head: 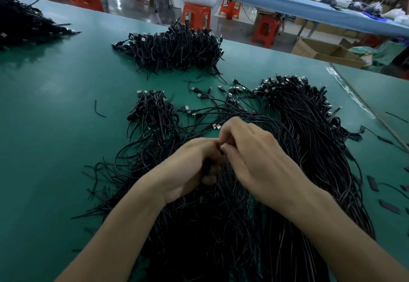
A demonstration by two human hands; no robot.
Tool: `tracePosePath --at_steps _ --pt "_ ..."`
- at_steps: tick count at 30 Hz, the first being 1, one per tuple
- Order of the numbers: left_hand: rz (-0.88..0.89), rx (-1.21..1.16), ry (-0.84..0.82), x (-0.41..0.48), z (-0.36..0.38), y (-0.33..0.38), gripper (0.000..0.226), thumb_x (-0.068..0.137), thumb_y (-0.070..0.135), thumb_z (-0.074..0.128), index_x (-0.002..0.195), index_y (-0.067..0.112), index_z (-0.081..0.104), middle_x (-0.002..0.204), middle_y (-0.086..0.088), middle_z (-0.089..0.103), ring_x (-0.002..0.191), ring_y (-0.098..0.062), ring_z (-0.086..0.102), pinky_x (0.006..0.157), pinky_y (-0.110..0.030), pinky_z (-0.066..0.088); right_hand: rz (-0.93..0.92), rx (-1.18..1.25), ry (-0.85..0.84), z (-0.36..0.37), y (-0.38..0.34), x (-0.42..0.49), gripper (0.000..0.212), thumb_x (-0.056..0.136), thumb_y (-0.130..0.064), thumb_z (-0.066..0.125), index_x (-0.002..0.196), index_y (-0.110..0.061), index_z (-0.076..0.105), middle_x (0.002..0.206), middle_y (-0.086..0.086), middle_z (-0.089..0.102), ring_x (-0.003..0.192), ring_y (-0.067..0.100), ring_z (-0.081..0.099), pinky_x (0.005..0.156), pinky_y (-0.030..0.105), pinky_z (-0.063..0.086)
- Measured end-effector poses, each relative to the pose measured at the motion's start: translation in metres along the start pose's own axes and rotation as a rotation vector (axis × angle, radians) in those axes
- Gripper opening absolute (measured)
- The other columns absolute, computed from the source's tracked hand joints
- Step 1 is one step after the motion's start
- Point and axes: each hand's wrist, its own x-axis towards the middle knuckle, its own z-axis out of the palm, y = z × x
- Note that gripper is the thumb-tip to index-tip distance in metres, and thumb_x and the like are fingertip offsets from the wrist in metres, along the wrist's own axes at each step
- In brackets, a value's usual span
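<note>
My left hand (190, 166) and my right hand (254, 155) meet fingertip to fingertip above a spread of loose black USB cables (221, 226) on the green table (55, 127). The left hand's fingers curl round a small bunch of black cable (208, 167). My right hand's fingers curl in and pinch at the same bunch, right beside the left fingertips. What lies between the fingertips is mostly hidden. A long bundle of straight cables (309, 138) lies right of my hands, plugs pointing away from me.
A small heap of coiled cables (155, 111) lies ahead on the left, a large heap (177, 47) farther back, another at the far left (24, 23). Short black strips (389, 206) lie at the right. Beyond the table a person sits on an orange stool (197, 14).
</note>
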Motion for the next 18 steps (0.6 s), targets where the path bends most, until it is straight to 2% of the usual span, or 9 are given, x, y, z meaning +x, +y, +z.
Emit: tracePosePath --at_steps 3,5,8,10,11,13,15,16,18 --pt "0.097 -0.15 0.039 0.003 0.002 -0.001 0.018 0.096 0.006 0.048 0.103 0.003 0.065 0.079 -0.007 0.051 0.066 -0.013 0.048 0.054 -0.024 0.043 0.098 0.134 0.179 0.008 0.003 0.0 0.018 0.097 -0.008 0.058 0.094 -0.023 0.049 0.084 -0.015 0.052 0.079 0.006 0.051 0.067 0.018 0.04" --pt "0.161 -0.121 0.085 0.003 0.004 -0.001 0.023 0.098 0.008 0.054 0.118 0.001 0.062 0.093 -0.016 0.061 0.079 -0.02 0.06 0.068 -0.026 0.054 0.162 0.252 0.326 0.013 0.001 -0.001 0.022 0.094 -0.006 0.061 0.089 -0.024 0.05 0.077 -0.015 0.054 0.075 0.004 0.055 0.063 0.013 0.042" --pt "0.363 0.172 0.22 0.003 0.007 0.0 0.021 0.096 0.005 0.061 0.115 0.013 0.066 0.106 -0.003 0.074 0.1 -0.015 0.07 0.087 -0.026 0.056 0.317 0.505 0.444 0.02 0.0 0.001 0.023 0.093 -0.009 0.065 0.086 -0.026 0.052 0.075 -0.007 0.059 0.071 0.008 0.059 0.063 0.022 0.049" --pt "0.518 0.469 0.388 0.003 0.007 -0.002 0.021 0.092 0.009 0.069 0.111 0.018 0.068 0.109 0.006 0.069 0.108 -0.009 0.064 0.094 -0.026 0.053 0.439 0.734 0.418 0.024 0.001 0.003 0.022 0.094 -0.007 0.064 0.085 -0.024 0.053 0.073 -0.006 0.06 0.066 0.009 0.057 0.065 0.026 0.05" --pt "0.582 0.63 0.502 0.003 0.005 -0.004 0.024 0.087 0.015 0.075 0.109 0.022 0.069 0.109 0.011 0.061 0.108 -0.005 0.058 0.093 -0.023 0.05 0.49 0.868 0.396 0.024 0.002 0.003 0.022 0.094 -0.005 0.063 0.083 -0.021 0.053 0.069 -0.008 0.059 0.063 0.008 0.054 0.064 0.025 0.048" --pt "0.669 0.8 0.676 0.001 0.003 -0.006 0.027 0.081 0.027 0.08 0.104 0.032 0.068 0.095 0.016 0.051 0.089 0.003 0.05 0.078 -0.01 0.043 0.543 1.103 0.352 0.023 0.004 0.004 0.022 0.094 -0.001 0.062 0.081 -0.018 0.053 0.065 -0.009 0.057 0.06 0.007 0.05 0.061 0.024 0.046" --pt "0.684 0.754 0.654 0.0 0.002 -0.007 0.019 0.085 0.033 0.076 0.101 0.035 0.068 0.071 0.013 0.054 0.064 0.001 0.051 0.058 -0.009 0.039 0.547 1.243 0.328 0.021 0.005 0.004 0.024 0.094 0.001 0.06 0.08 -0.017 0.054 0.068 -0.005 0.057 0.06 0.009 0.05 0.06 0.023 0.046" --pt "0.661 0.697 0.609 0.0 0.003 -0.008 0.014 0.088 0.034 0.073 0.102 0.033 0.069 0.065 0.008 0.058 0.057 -0.002 0.053 0.053 -0.011 0.04 0.543 1.287 0.32 0.02 0.005 0.005 0.024 0.094 0.001 0.06 0.079 -0.017 0.055 0.07 -0.003 0.057 0.061 0.009 0.05 0.059 0.023 0.046" --pt "0.604 0.609 0.538 0.0 0.005 -0.008 0.015 0.094 0.033 0.068 0.108 0.029 0.071 0.068 0.008 0.067 0.059 -0.008 0.064 0.054 -0.021 0.05 0.532 1.351 0.311 0.019 0.006 0.007 0.023 0.094 0.002 0.059 0.08 -0.016 0.054 0.07 -0.001 0.058 0.061 0.01 0.051 0.06 0.023 0.046"
